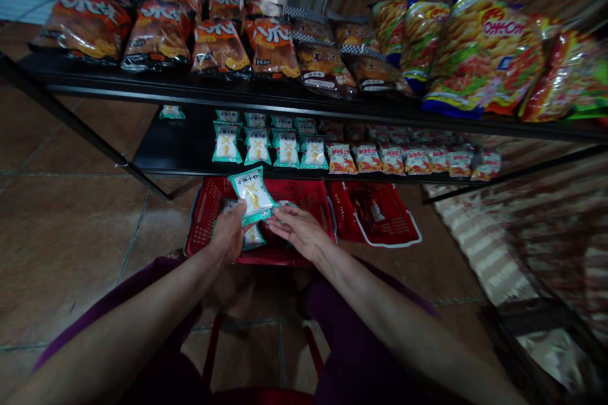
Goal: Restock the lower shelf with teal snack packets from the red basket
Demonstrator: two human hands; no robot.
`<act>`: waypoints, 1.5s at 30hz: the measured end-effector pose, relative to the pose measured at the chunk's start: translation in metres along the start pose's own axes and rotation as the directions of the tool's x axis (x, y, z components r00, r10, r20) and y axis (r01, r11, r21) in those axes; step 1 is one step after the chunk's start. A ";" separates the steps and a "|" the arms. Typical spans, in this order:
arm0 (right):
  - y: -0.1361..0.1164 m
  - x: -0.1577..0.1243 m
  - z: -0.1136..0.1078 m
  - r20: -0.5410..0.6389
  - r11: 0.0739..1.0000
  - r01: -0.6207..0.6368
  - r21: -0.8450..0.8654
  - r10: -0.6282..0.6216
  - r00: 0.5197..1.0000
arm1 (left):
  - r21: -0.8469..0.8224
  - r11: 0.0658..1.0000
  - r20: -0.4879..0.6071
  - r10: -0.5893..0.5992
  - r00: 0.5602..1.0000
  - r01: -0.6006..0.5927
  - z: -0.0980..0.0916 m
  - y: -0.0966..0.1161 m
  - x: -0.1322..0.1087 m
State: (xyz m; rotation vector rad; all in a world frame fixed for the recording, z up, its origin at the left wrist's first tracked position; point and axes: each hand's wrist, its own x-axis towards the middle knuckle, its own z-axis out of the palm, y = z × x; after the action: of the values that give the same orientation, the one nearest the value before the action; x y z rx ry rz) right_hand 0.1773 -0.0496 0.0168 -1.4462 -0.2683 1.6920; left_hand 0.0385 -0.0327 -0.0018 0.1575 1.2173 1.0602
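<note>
A white and teal snack bag is held above a red plastic basket. My left hand is closed on the bag's lower left side, thumb on its front. At the bag's lower right corner, my right hand pinches the edge with its fingertips. Below the hands, more snack bags of the same kind lie in the basket, such as a partly covered bag. Rows of matching bags stand on the lower shelf just beyond.
A black rack has an upper shelf with orange bags, brown bags and large yellow bags. On the lower shelf are small red and white bags. A second red basket with a white handle sits on the tiled floor.
</note>
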 end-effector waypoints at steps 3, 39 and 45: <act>0.005 0.002 0.002 -0.008 0.996 0.015 0.084 -0.014 1.000 | 0.016 0.999 -0.032 0.043 0.999 -0.043 0.002 -0.002 -0.007; 0.010 0.012 -0.004 0.164 0.968 0.175 -0.178 -0.146 0.976 | 0.037 0.994 0.204 -0.105 0.973 0.099 -0.006 0.015 0.001; 0.009 0.013 -0.003 0.164 0.961 0.195 -0.195 -0.164 0.973 | 0.026 0.999 0.212 -0.024 0.977 0.018 -0.008 0.015 0.002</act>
State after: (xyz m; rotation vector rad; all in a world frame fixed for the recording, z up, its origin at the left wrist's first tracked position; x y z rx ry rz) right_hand 0.1763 -0.0471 0.0007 -1.4024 -0.6584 1.6597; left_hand 0.0229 -0.0264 0.0031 0.2694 1.0368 0.9838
